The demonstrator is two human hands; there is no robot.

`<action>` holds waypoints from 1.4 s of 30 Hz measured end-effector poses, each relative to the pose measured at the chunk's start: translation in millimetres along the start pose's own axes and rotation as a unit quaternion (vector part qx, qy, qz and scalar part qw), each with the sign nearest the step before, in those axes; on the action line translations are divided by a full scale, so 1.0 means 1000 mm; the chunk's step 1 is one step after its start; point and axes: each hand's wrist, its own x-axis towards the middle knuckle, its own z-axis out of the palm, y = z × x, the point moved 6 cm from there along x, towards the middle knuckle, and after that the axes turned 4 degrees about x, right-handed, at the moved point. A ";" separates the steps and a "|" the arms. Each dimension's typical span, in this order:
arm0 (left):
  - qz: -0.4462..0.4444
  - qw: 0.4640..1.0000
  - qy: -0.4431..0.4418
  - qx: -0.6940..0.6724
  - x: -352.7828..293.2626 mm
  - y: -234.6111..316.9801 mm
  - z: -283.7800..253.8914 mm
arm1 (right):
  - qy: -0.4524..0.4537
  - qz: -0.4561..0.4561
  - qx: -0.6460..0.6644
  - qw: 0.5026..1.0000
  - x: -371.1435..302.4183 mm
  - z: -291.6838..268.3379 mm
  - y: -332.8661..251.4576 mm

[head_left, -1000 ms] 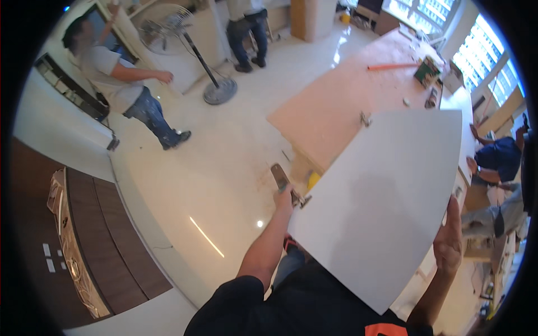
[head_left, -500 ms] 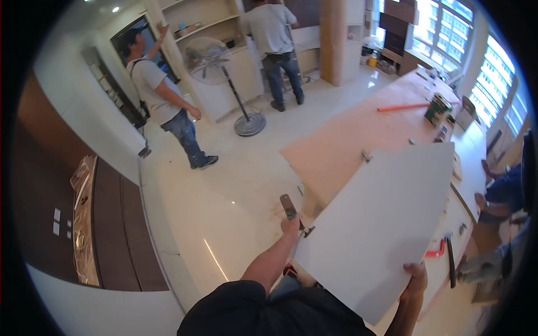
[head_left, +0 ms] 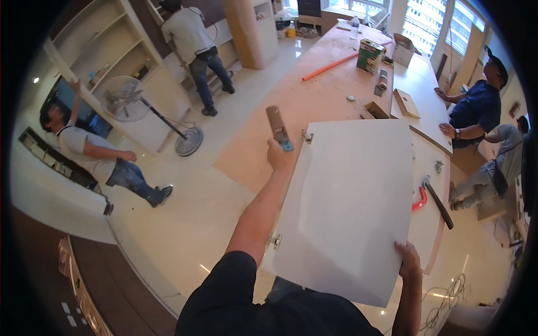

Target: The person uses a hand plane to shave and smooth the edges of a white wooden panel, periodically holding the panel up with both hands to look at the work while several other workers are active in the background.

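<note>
Pinkish worktable (head_left: 252, 137) ahead | white panel (head_left: 347, 207) before me, hinges (head_left: 275, 241) along its left edge | my right hand (head_left: 409, 259): fingers clamped on its right edge, probably to steady it | my left hand (head_left: 277, 154): fingers closed round a flat tool (head_left: 276, 120), held past the hinged side, probably sparing the panel's face

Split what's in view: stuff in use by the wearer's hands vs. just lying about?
In use, judging by the hands:
white panel, its edge in the right hand
metal hinges along the panel's left edge
long flat hand tool, in the left hand

Lying or standing about, untouched:
hammer
red curved piece
orange tube
green can
fan
</note>
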 end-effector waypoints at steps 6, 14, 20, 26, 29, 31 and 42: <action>0.103 0.993 -0.056 0.004 0.072 0.064 0.118 | 0.099 0.025 -0.053 0.993 0.007 0.011 -0.004; 0.211 0.944 -0.081 0.240 0.111 0.048 0.213 | 0.110 0.015 -0.049 0.993 0.014 0.026 -0.015; 0.220 0.930 -0.099 0.276 0.129 0.021 0.234 | 0.117 -0.013 -0.034 0.992 0.019 0.026 -0.012; 0.199 0.941 -0.062 0.265 0.145 -0.037 0.231 | 0.138 -0.024 -0.036 0.989 0.021 0.018 -0.001; 0.166 0.950 -0.070 0.253 0.142 -0.049 0.228 | 0.146 -0.009 -0.049 0.988 0.032 0.004 0.008; 0.187 0.951 -0.068 0.237 0.143 -0.046 0.227 | 0.150 0.010 -0.064 0.987 0.033 -0.007 0.018; 0.011 0.990 -0.088 -0.113 0.006 -0.142 0.001 | 0.081 0.011 -0.053 0.995 0.047 -0.016 0.030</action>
